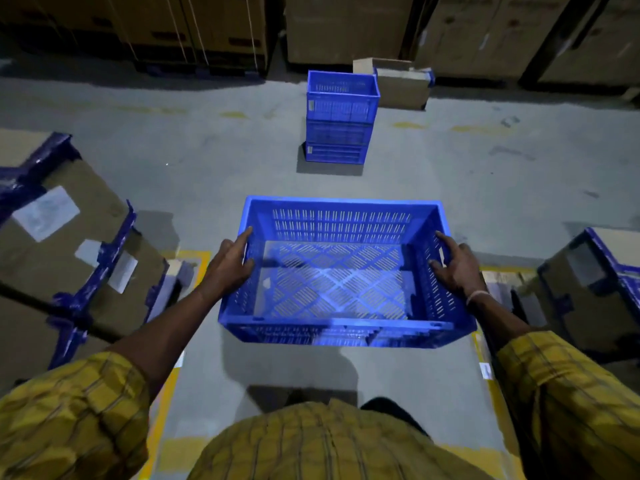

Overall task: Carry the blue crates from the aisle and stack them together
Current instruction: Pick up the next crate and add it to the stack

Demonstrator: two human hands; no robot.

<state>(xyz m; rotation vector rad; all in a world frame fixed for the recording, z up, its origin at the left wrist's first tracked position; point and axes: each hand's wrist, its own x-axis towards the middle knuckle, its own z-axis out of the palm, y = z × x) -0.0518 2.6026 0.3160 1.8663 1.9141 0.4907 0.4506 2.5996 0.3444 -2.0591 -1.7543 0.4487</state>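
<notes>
I carry an empty blue slotted crate (341,216) in front of me, above the grey floor. My left hand (232,261) grips its left wall, thumb inside and fingers over the rim. My right hand (457,263) grips the right wall the same way. Further ahead, a stack of blue crates (341,116) stands on the floor, with the top crate open and empty.
Cardboard boxes strapped in blue tape (69,237) sit at my left, and another such box (595,289) at my right. A brown carton (401,86) stands just behind the stack. Large cartons (346,29) line the far wall. Yellow floor markings (194,258) run along the aisle.
</notes>
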